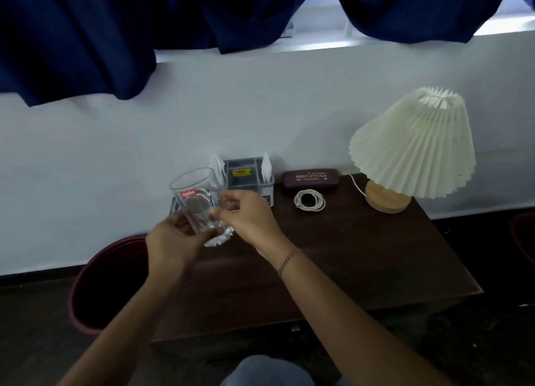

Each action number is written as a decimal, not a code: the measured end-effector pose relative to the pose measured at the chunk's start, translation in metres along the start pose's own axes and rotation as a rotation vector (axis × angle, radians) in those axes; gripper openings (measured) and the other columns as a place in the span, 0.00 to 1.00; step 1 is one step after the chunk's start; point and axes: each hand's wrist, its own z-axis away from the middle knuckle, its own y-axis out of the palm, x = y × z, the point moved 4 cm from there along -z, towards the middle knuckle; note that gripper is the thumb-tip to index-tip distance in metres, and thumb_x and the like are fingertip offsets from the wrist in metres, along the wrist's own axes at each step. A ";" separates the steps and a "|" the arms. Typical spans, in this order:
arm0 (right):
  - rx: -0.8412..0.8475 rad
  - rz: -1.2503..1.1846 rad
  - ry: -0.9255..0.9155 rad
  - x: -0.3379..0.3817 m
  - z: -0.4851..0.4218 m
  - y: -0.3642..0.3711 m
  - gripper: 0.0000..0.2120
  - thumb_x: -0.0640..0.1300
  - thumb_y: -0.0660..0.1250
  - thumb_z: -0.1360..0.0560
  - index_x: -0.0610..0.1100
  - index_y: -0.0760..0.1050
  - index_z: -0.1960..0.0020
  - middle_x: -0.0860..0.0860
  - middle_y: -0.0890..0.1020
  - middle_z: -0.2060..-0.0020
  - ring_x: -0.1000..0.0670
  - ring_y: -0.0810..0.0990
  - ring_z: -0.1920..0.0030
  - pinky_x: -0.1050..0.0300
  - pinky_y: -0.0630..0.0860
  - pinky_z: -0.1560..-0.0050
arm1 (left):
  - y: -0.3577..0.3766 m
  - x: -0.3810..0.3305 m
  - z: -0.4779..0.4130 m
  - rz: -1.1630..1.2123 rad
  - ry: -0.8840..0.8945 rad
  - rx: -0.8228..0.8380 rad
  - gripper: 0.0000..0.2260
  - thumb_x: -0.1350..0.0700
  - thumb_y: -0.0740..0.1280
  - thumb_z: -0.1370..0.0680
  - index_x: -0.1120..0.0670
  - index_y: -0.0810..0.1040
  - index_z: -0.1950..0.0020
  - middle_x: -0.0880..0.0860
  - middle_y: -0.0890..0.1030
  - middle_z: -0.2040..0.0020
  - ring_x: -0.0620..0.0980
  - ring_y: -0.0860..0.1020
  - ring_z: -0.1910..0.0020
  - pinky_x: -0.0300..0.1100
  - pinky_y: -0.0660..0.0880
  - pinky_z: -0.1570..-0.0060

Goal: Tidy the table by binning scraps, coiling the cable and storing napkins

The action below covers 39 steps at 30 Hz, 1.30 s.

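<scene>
My left hand [170, 242] grips the base of a clear drinking glass [194, 200] with a red label, tilted above the table's left end. My right hand [246, 214] is at the glass's right side, fingers pinched near a crinkled clear wrapper [221, 238] under the glass; I cannot tell whether it holds it. A coiled white cable [309, 200] lies on the dark table [362, 255]. White napkins [266, 167] stick up from a grey organiser [250, 172] by the wall.
A dark red bin [101, 284] stands on the floor left of the table. A maroon glasses case [310, 177] lies by the wall. A pleated white lamp [414, 145] on a wooden base occupies the back right corner, its cord trailing left.
</scene>
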 end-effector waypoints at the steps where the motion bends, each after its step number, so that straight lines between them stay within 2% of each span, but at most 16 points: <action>1: 0.023 0.029 -0.020 0.012 -0.007 0.006 0.20 0.46 0.68 0.27 0.38 0.74 0.38 0.42 0.80 0.42 0.47 0.78 0.42 0.57 0.73 0.42 | -0.008 0.003 -0.008 -0.002 0.005 -0.051 0.25 0.52 0.78 0.39 0.59 0.79 0.45 0.57 0.84 0.52 0.47 0.80 0.59 0.36 0.71 0.55; 5: 0.100 0.109 -0.025 0.042 -0.038 0.023 0.28 0.53 0.60 0.23 0.37 0.63 0.30 0.41 0.75 0.36 0.44 0.73 0.36 0.53 0.68 0.38 | -0.021 0.015 -0.041 -0.019 0.036 -0.165 0.30 0.51 0.79 0.40 0.59 0.77 0.41 0.58 0.84 0.48 0.53 0.82 0.50 0.42 0.74 0.47; 7: 0.119 0.168 -0.019 0.048 -0.052 0.029 0.29 0.54 0.58 0.22 0.38 0.59 0.28 0.41 0.75 0.36 0.44 0.73 0.36 0.55 0.68 0.40 | -0.019 0.023 -0.055 0.028 0.049 -0.183 0.32 0.52 0.79 0.40 0.59 0.75 0.40 0.58 0.83 0.46 0.53 0.81 0.48 0.43 0.75 0.46; 9: 0.117 0.232 -0.020 0.049 -0.063 0.034 0.29 0.54 0.58 0.22 0.37 0.59 0.29 0.40 0.76 0.39 0.43 0.74 0.38 0.53 0.70 0.42 | -0.015 0.029 -0.067 0.045 0.073 -0.190 0.32 0.55 0.80 0.40 0.60 0.75 0.40 0.59 0.82 0.45 0.53 0.81 0.47 0.45 0.76 0.46; 11: 0.113 0.276 -0.014 0.048 -0.071 0.038 0.26 0.52 0.58 0.22 0.35 0.63 0.32 0.39 0.79 0.46 0.43 0.78 0.45 0.52 0.72 0.47 | -0.010 0.034 -0.077 0.032 0.086 -0.191 0.31 0.56 0.80 0.41 0.61 0.75 0.41 0.60 0.82 0.45 0.55 0.81 0.47 0.48 0.77 0.45; 13: 0.118 0.313 -0.019 0.045 -0.078 0.041 0.21 0.48 0.58 0.21 0.31 0.69 0.39 0.38 0.80 0.53 0.42 0.80 0.52 0.51 0.74 0.52 | -0.004 0.039 -0.086 0.022 0.088 -0.181 0.30 0.56 0.80 0.41 0.61 0.75 0.42 0.60 0.82 0.45 0.56 0.81 0.47 0.47 0.76 0.45; 15: 0.134 0.351 -0.014 0.039 -0.086 0.043 0.14 0.44 0.59 0.22 0.33 0.74 0.55 0.42 0.77 0.63 0.46 0.77 0.64 0.55 0.73 0.63 | 0.002 0.045 -0.092 0.017 0.083 -0.167 0.29 0.57 0.80 0.40 0.62 0.75 0.42 0.60 0.82 0.45 0.57 0.80 0.47 0.43 0.73 0.47; 16: 0.134 0.371 -0.007 0.036 -0.090 0.045 0.14 0.43 0.59 0.22 0.37 0.70 0.64 0.45 0.73 0.69 0.49 0.72 0.69 0.59 0.69 0.69 | 0.005 0.048 -0.095 0.005 0.081 -0.160 0.29 0.58 0.79 0.40 0.62 0.74 0.42 0.60 0.82 0.45 0.57 0.80 0.47 0.42 0.72 0.48; 18: 0.137 0.416 -0.018 0.030 -0.096 0.051 0.18 0.40 0.61 0.23 0.42 0.62 0.70 0.49 0.69 0.73 0.52 0.69 0.72 0.63 0.63 0.72 | 0.011 0.055 -0.101 -0.018 0.074 -0.150 0.29 0.58 0.79 0.39 0.62 0.74 0.42 0.60 0.82 0.45 0.58 0.79 0.47 0.43 0.72 0.49; 22: 0.111 0.463 -0.064 0.025 -0.106 0.058 0.05 0.35 0.63 0.26 0.36 0.73 0.61 0.44 0.76 0.63 0.48 0.75 0.60 0.66 0.68 0.69 | 0.018 0.064 -0.111 -0.028 0.053 -0.124 0.30 0.56 0.79 0.39 0.63 0.74 0.42 0.61 0.81 0.45 0.58 0.80 0.47 0.47 0.74 0.46; 26: 0.094 0.493 -0.047 0.015 -0.116 0.062 0.17 0.33 0.64 0.27 0.43 0.63 0.71 0.49 0.71 0.71 0.49 0.73 0.66 0.66 0.64 0.74 | 0.022 0.065 -0.115 -0.031 0.059 -0.088 0.29 0.58 0.79 0.39 0.63 0.74 0.42 0.61 0.81 0.45 0.58 0.80 0.47 0.44 0.73 0.48; 29: 0.103 0.516 -0.037 0.008 -0.118 0.061 0.19 0.31 0.62 0.27 0.44 0.60 0.72 0.50 0.67 0.73 0.53 0.67 0.73 0.68 0.63 0.79 | 0.026 0.070 -0.115 -0.004 0.039 -0.076 0.28 0.60 0.79 0.39 0.63 0.74 0.42 0.61 0.81 0.45 0.58 0.80 0.48 0.41 0.71 0.51; 33: 0.125 0.543 -0.055 0.007 -0.113 0.060 0.20 0.30 0.60 0.26 0.44 0.59 0.72 0.50 0.66 0.72 0.54 0.65 0.73 0.65 0.60 0.75 | 0.032 0.077 -0.116 -0.028 0.022 -0.050 0.28 0.60 0.78 0.37 0.62 0.73 0.41 0.61 0.81 0.43 0.59 0.79 0.45 0.45 0.73 0.47; 35: 0.146 0.548 -0.061 0.011 -0.109 0.055 0.19 0.31 0.60 0.25 0.44 0.60 0.71 0.50 0.67 0.72 0.55 0.66 0.72 0.66 0.60 0.74 | 0.028 0.073 -0.118 -0.080 0.024 -0.032 0.35 0.59 0.78 0.37 0.62 0.68 0.33 0.62 0.77 0.38 0.61 0.75 0.39 0.50 0.72 0.40; 37: 0.140 0.589 -0.112 0.021 -0.097 0.049 0.15 0.31 0.59 0.24 0.41 0.64 0.68 0.50 0.68 0.70 0.53 0.69 0.70 0.66 0.61 0.74 | 0.022 0.066 -0.110 -0.101 0.026 -0.057 0.47 0.59 0.78 0.36 0.60 0.53 0.25 0.63 0.68 0.30 0.61 0.68 0.31 0.53 0.66 0.33; 39: 0.106 0.613 -0.161 0.027 -0.080 0.040 0.06 0.30 0.58 0.24 0.37 0.71 0.58 0.47 0.73 0.66 0.49 0.74 0.64 0.64 0.67 0.70 | 0.012 0.057 -0.088 -0.057 0.043 -0.211 0.47 0.61 0.75 0.34 0.58 0.49 0.24 0.62 0.64 0.28 0.60 0.65 0.30 0.55 0.65 0.32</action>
